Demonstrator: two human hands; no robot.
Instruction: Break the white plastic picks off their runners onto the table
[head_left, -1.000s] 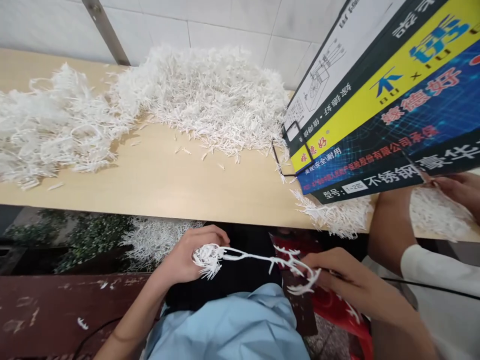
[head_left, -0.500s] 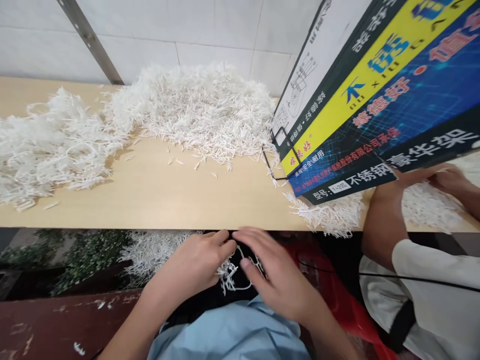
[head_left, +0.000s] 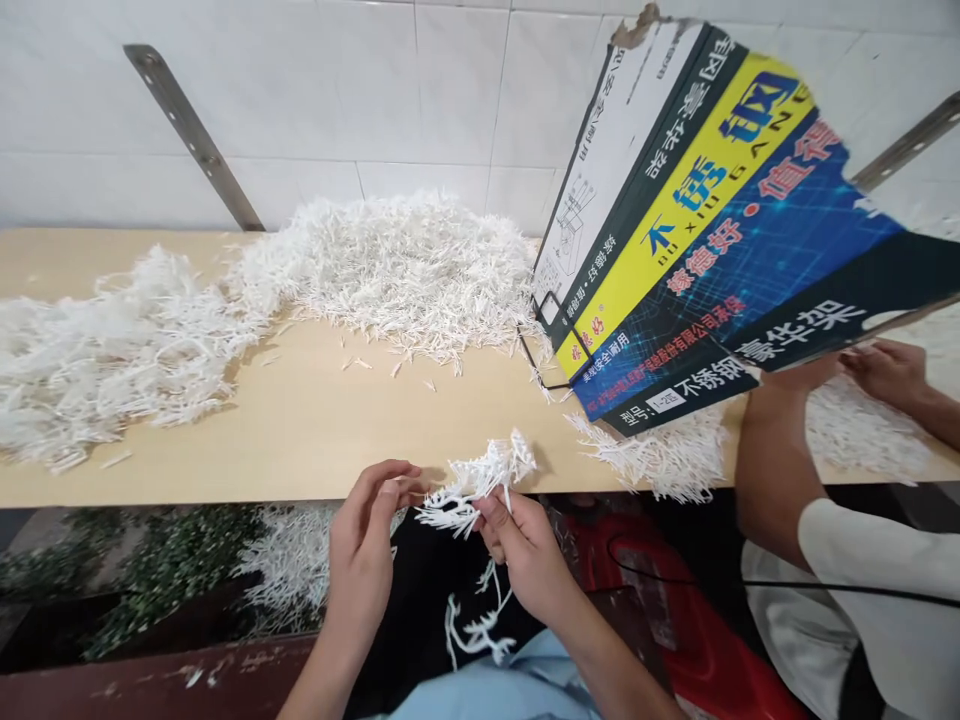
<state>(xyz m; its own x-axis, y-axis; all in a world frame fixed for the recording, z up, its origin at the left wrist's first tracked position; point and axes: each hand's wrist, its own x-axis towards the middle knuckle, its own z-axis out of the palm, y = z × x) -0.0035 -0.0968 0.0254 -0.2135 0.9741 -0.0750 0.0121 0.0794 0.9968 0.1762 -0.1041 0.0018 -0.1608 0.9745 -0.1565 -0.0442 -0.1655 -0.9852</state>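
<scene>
My right hand [head_left: 529, 550] pinches a tangled bunch of white branched plastic strands [head_left: 487, 475] between thumb and fingers, at the table's front edge. A loose length of the same strands [head_left: 480, 635] hangs below that hand, over the dark area above my lap. My left hand [head_left: 371, 530] is just left of the bunch, its fingers bent and apart, with nothing visible in them. Its fingertips are close to the bunch's left end; whether they touch it I cannot tell. A large heap of small white plastic pieces [head_left: 405, 275] lies at the back of the table [head_left: 300, 440].
Another white heap [head_left: 127, 360] covers the table's left side. A printed cardboard box [head_left: 675, 280] leans at right, with white pieces [head_left: 667, 455] under it. A co-worker's arm [head_left: 780, 460] reaches in beyond it. More white strands [head_left: 289, 570] and green plants [head_left: 180, 570] sit below the table.
My hands have moved apart, and the white bunch has come up above the table edge in my right hand. The view has tilted up, showing more wall and box.
</scene>
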